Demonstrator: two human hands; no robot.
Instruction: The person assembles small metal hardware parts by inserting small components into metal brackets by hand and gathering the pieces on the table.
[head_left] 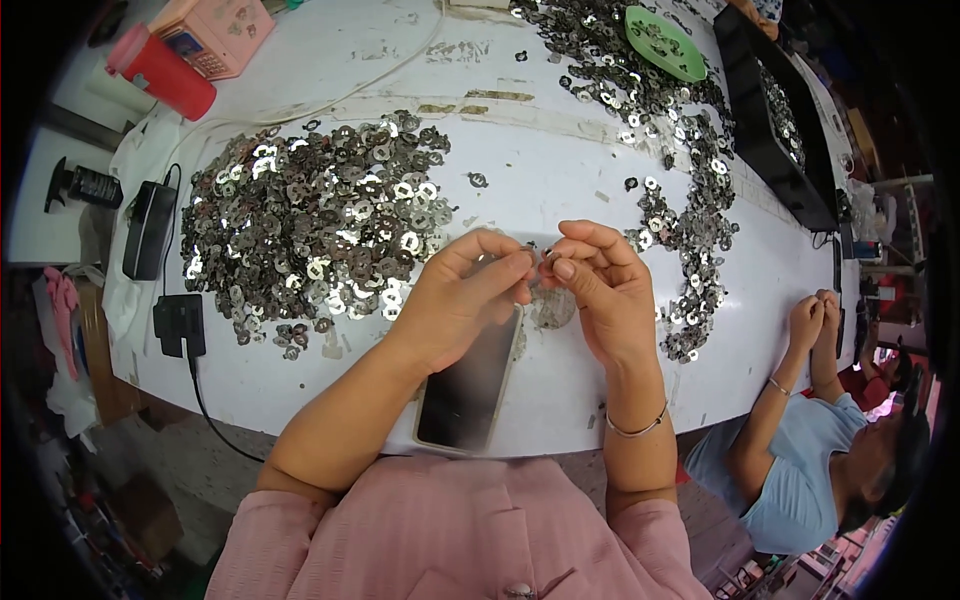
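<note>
My left hand (pixel 455 300) and my right hand (pixel 605 285) meet over the table in front of me. Thumb and forefinger of each are pinched together, with a small dark metal piece (pixel 533 251) between the fingertips. The fingers cover most of it, so its outline is hidden. Under my left hand lies a smartphone (pixel 462 400) with a dark screen, its upper part behind the hand. Left of my hands spreads a large heap of small flat metal pieces (pixel 300 220), ring-shaped with tabs. One loose metal piece (pixel 477 180) sits just beyond my hands.
More metal pieces (pixel 700 220) trail down the right, near a green tray (pixel 680 55) and a long black bin (pixel 775 120). At the left are a red cup (pixel 165 75), a pink box (pixel 215 35) and a black adapter (pixel 180 325) with cable. A co-worker (pixel 800 450) sits at right.
</note>
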